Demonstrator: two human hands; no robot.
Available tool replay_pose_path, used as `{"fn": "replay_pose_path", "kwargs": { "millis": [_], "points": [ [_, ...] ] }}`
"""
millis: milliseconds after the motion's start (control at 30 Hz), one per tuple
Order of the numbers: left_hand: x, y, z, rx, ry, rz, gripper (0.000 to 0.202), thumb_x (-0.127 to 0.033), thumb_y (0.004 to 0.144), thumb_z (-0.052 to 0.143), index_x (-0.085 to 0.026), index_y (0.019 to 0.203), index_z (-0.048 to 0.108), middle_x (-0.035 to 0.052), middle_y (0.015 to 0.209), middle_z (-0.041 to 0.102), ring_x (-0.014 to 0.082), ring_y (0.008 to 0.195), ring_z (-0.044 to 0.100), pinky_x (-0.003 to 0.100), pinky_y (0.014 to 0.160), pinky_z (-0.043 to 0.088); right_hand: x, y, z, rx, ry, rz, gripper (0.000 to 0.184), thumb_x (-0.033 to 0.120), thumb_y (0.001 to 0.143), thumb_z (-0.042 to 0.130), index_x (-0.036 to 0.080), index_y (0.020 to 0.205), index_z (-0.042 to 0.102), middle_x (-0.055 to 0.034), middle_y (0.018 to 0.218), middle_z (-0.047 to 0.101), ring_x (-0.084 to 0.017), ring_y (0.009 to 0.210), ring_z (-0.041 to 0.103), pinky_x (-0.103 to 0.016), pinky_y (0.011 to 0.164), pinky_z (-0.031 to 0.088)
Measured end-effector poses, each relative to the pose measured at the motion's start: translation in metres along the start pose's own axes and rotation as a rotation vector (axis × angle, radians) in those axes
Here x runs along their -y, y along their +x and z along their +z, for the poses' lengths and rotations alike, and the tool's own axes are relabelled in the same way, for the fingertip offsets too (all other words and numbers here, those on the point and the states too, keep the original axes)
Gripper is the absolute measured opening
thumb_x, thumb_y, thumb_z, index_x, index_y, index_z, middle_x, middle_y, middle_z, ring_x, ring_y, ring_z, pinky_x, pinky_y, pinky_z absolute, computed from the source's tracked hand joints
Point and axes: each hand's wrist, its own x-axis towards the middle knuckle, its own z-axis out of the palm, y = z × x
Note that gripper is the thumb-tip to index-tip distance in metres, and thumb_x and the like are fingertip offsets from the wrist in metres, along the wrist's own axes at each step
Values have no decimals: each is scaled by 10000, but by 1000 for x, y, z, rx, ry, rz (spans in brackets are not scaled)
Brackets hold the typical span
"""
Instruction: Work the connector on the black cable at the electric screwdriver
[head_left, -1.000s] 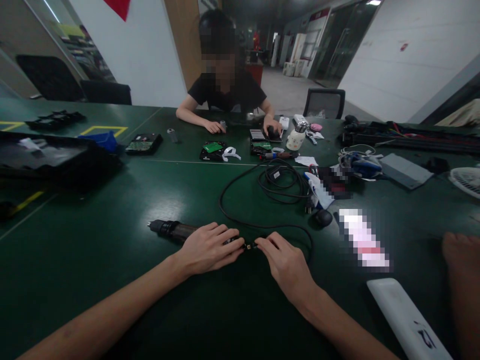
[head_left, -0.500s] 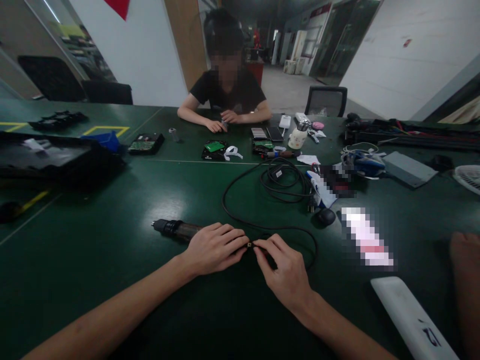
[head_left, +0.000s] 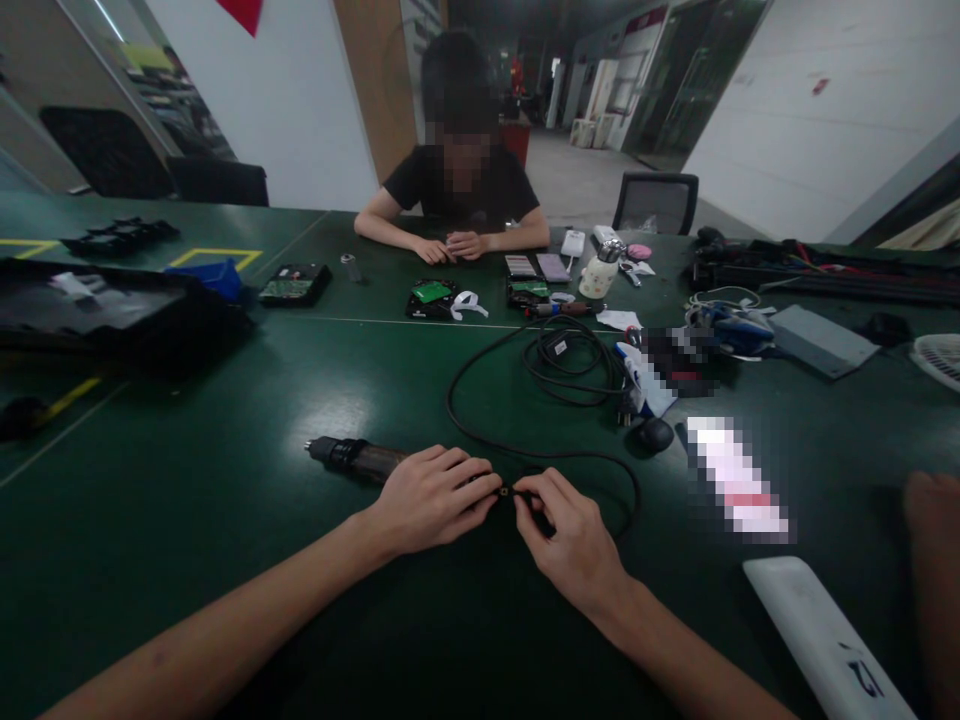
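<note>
A dark electric screwdriver (head_left: 352, 458) lies on the green table (head_left: 225, 480), tip pointing left. My left hand (head_left: 435, 497) is wrapped over its rear end. My right hand (head_left: 566, 535) pinches the plug of a black cable (head_left: 480, 390) right at the screwdriver's rear socket. Both hands meet at a small connector (head_left: 506, 492). The cable loops away and back to a coil (head_left: 570, 362) farther up the table.
A person in black sits across the table, hands together, with circuit boards (head_left: 429, 294), a white bottle (head_left: 600, 272) and small parts around. A black tray (head_left: 97, 315) lies left. A white object (head_left: 825, 635), a black mouse (head_left: 654, 434) and someone's arm (head_left: 934, 560) are right.
My right hand has moved left with the cable plug until it meets the screwdriver's rear end. The person opposite has sat up and brought both hands together.
</note>
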Motion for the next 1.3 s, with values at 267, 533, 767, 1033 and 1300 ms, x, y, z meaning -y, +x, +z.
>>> {"fn": "replay_pose_path", "kwargs": {
  "millis": [267,533,767,1033,1300],
  "points": [
    [-1,-1,0,10,-59,-22,289,-403,1028,566,-245,1247,667,19,1185,730,174,971,684,331,783,483,2,4,-1,17,-49,-24,168,196,1042,527,236,1129,665,-67,1063,670,-190,877,701,-302,743,612],
    [-1,0,0,10,-73,-46,224,-374,1042,564,-232,1179,669,10,1175,743,182,986,687,346,797,477,0,2,3,32,-38,-5,175,183,1042,541,244,1175,637,-52,1087,671,-190,896,700,-308,782,599],
    [0,-1,0,11,-85,-30,213,-350,1048,552,-244,1188,672,3,1191,739,173,1003,684,341,812,480,1,3,1,35,-40,-14,151,188,1045,527,239,1140,633,-56,1074,680,-197,886,700,-315,747,589],
    [-2,1,-2,40,-103,-39,282,-368,1026,545,-249,1250,668,24,1188,734,179,998,684,332,820,493,1,3,1,36,-60,-21,154,198,1045,519,244,1143,629,-56,1070,688,-192,868,701,-312,745,590],
    [-2,1,0,25,-81,-73,258,-397,1035,549,-236,1191,675,23,1158,738,182,962,689,338,798,488,2,3,0,53,-50,-2,160,193,1047,520,247,1155,625,-51,1088,689,-195,891,706,-307,743,589]
  ]
}}
